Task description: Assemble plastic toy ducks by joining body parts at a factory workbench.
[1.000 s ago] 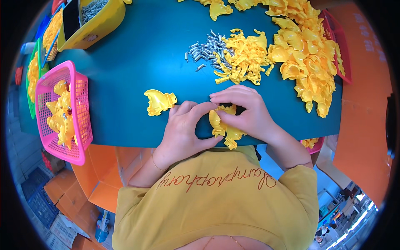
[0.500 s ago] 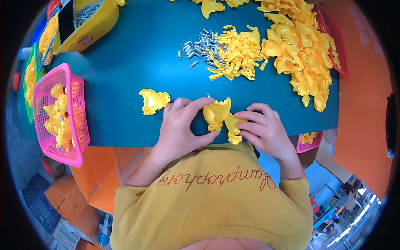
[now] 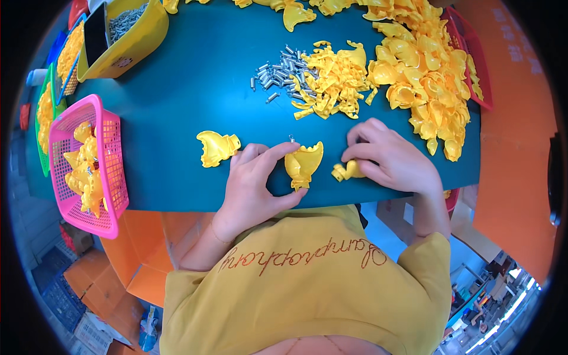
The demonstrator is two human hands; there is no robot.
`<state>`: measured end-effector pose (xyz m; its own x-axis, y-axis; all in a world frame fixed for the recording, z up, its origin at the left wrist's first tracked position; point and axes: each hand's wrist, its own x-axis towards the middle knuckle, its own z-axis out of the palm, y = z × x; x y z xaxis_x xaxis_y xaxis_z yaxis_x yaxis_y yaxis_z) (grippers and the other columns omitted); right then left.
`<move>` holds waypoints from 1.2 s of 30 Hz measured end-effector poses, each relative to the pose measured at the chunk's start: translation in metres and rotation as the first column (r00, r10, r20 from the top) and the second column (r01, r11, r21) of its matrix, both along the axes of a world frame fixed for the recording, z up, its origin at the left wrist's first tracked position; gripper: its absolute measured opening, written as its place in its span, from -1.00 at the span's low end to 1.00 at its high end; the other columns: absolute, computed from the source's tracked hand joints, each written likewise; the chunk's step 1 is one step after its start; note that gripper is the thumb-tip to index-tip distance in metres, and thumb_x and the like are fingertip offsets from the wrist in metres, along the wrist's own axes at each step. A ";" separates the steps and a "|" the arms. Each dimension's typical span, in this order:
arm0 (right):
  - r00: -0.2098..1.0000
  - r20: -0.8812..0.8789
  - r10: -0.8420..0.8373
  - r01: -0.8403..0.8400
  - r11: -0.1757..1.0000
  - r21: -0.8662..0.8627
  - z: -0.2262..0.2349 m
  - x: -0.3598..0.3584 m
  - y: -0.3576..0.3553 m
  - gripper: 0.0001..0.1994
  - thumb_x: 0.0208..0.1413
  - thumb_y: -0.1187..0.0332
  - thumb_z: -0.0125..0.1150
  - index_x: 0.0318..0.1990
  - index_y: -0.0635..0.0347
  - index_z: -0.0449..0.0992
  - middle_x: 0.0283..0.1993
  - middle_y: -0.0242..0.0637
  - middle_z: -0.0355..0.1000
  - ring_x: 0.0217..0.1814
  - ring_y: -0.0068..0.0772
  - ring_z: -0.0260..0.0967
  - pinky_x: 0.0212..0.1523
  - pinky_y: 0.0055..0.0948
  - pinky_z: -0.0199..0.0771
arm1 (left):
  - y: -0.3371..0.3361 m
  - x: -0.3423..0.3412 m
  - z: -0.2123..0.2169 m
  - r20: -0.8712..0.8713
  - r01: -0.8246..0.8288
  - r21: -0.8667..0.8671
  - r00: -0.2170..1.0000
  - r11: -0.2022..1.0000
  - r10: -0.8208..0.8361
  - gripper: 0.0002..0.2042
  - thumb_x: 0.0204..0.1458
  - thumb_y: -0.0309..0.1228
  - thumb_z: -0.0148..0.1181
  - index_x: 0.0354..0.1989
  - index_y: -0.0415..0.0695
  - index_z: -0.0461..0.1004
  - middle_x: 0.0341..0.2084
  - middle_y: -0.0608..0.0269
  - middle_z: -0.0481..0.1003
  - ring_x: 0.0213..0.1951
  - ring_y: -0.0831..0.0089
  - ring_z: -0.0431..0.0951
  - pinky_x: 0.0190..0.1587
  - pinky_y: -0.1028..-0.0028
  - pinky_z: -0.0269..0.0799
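Pinching a yellow shell piece (image 3: 303,164) between thumb and forefinger, left hand (image 3: 255,184) clenched on its left flank at the near edge of the teal worktop (image 3: 177,100); a small metal pin seemingly poking from the shell's top, too small to be sure. Now parted from the right hand (image 3: 395,158), unlike half a second ago, when both hands pressed together on one joined piece at the centre; judged from that, the pressing step finished or broken off, and a fresh small part being fetched. Right hand curled over a small yellow part (image 3: 346,171), fingertips closed on it, lying at about 3 o'clock from the shell and just beside it, not touching. Farther out: a second yellow shell (image 3: 216,147) flat at 9 o'clock, near the left hand. At 12 o'clock, a scatter of metal pins (image 3: 283,72) beside a heap of small yellow parts (image 3: 334,80); at 1 o'clock, a big pile of yellow shells (image 3: 426,77). At 9 o'clock, well apart, a pink basket (image 3: 109,171) with finished yellow pieces; at 11 o'clock, a yellow bin (image 3: 127,44) of pins.
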<state>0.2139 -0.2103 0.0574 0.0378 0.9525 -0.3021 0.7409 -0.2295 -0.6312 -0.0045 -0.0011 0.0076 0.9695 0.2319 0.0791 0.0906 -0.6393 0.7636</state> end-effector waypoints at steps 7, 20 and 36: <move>0.561 -0.010 -0.828 0.826 0.559 0.074 0.001 -0.061 -0.011 -0.28 -0.27 0.17 0.73 0.10 0.22 0.56 0.08 -0.17 0.44 0.11 -0.19 0.39 0.14 -0.28 0.42 | 0.000 0.001 0.002 0.011 -0.023 -0.005 1.000 1.000 0.023 -0.28 -0.26 -0.25 0.63 0.20 0.07 0.51 -0.22 0.41 0.56 -0.12 0.35 0.48 -0.05 0.30 0.29; 0.736 0.304 -0.605 0.477 0.782 0.401 -0.040 -0.078 -0.030 -0.31 -0.24 0.27 0.64 0.17 0.17 0.58 0.16 -0.25 0.55 0.22 -0.07 0.35 0.27 -0.12 0.35 | 0.001 0.002 -0.004 0.022 -0.014 -0.015 1.000 1.000 0.014 -0.25 -0.34 -0.30 0.67 0.18 0.02 0.53 -0.08 0.44 0.58 -0.14 0.38 0.47 -0.04 0.34 0.30; 0.946 -0.046 -0.320 0.291 0.782 0.551 -0.053 -0.068 0.016 -0.35 -0.32 0.26 0.65 0.10 0.05 0.66 0.19 -0.29 0.55 0.03 -0.12 0.35 0.09 -0.21 0.43 | 0.000 0.000 -0.004 -0.023 -0.039 -0.067 0.999 0.997 0.038 -0.20 -0.40 -0.35 0.61 0.22 0.08 0.51 -0.15 0.42 0.57 -0.11 0.35 0.51 -0.03 0.28 0.33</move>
<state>0.1461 -0.1945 0.0049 0.3552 0.8944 0.2718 0.7229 -0.0785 -0.6865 -0.0042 -0.0011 0.0034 0.9611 0.2731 0.0409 0.1313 -0.5821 0.8024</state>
